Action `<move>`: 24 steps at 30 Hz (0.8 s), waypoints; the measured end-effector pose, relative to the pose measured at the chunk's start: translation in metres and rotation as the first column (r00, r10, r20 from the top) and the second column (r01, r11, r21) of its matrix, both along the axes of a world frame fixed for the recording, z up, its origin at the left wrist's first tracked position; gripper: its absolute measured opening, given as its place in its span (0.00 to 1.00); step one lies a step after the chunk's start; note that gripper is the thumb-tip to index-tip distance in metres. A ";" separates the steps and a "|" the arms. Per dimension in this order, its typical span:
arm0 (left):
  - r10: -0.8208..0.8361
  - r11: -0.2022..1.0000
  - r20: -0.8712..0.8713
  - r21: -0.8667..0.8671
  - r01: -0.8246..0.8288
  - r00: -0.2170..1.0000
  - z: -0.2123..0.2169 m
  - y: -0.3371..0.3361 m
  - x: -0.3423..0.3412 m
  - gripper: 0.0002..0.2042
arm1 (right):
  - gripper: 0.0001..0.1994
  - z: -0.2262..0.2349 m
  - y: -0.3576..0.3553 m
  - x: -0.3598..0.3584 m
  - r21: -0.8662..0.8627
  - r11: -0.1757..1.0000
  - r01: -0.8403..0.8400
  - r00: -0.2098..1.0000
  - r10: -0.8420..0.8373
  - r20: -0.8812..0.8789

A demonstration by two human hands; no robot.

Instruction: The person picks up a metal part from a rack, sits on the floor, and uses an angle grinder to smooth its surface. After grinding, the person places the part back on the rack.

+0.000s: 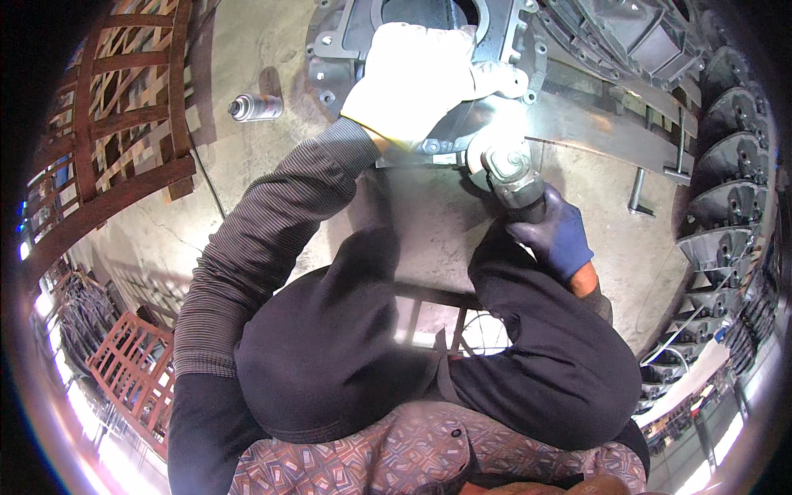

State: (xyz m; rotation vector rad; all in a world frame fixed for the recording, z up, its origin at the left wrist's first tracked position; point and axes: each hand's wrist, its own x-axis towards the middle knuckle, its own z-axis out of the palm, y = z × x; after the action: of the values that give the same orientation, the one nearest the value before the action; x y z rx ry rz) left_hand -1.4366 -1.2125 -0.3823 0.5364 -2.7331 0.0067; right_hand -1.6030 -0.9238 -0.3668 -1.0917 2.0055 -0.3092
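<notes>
A grey metal housing (452, 132) with a round opening and bolt holes along its flanges lies on the floor ahead of me. My left hand (417, 78), in a white glove bright with glare, presses on it; the fingers bend over the rim of the opening and the thumb reaches right along the flange. In my right hand (559, 233), in a blue glove, is an angle grinder (513, 177). Its head sits close to the housing's near right edge, under a bright glare. Whether the disc touches the metal cannot be made out.
A spray can (257, 107) lies on the floor at left, near brown metal racks (136, 115). Right of the housing are a flat plate (602, 132), a T-shaped metal tool (640, 194) and more castings (643, 41). Several dark castings (726, 198) line the right side.
</notes>
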 end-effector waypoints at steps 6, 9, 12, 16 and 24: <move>0.027 0.999 0.033 0.045 -0.028 0.999 0.003 0.001 0.001 0.20 | 0.39 0.000 -0.006 0.006 0.009 0.999 0.038 0.999 -0.038 0.027; 0.021 0.999 0.030 0.034 -0.022 0.999 0.004 0.002 0.003 0.18 | 0.40 -0.002 -0.006 0.007 0.028 0.999 0.028 0.999 -0.029 0.018; -0.031 0.999 0.003 0.026 0.030 1.000 0.004 0.002 0.005 0.17 | 0.41 -0.004 -0.005 0.007 0.059 0.998 0.035 0.999 -0.036 0.005; -0.011 1.000 0.023 0.000 0.011 1.000 0.005 0.003 0.005 0.16 | 0.42 0.001 0.004 0.006 0.038 0.999 0.030 1.000 -0.030 -0.007; -0.158 0.981 -0.142 -0.135 0.139 0.977 0.011 0.003 0.008 0.17 | 0.41 0.002 0.000 0.004 0.037 0.998 0.046 0.998 -0.048 0.051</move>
State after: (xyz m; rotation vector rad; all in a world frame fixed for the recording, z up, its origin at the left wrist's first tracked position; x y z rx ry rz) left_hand -1.4283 -1.2094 -0.3710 0.2842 -2.5955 0.0939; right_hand -1.5991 -0.9241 -0.3647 -1.0057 1.9850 -0.3214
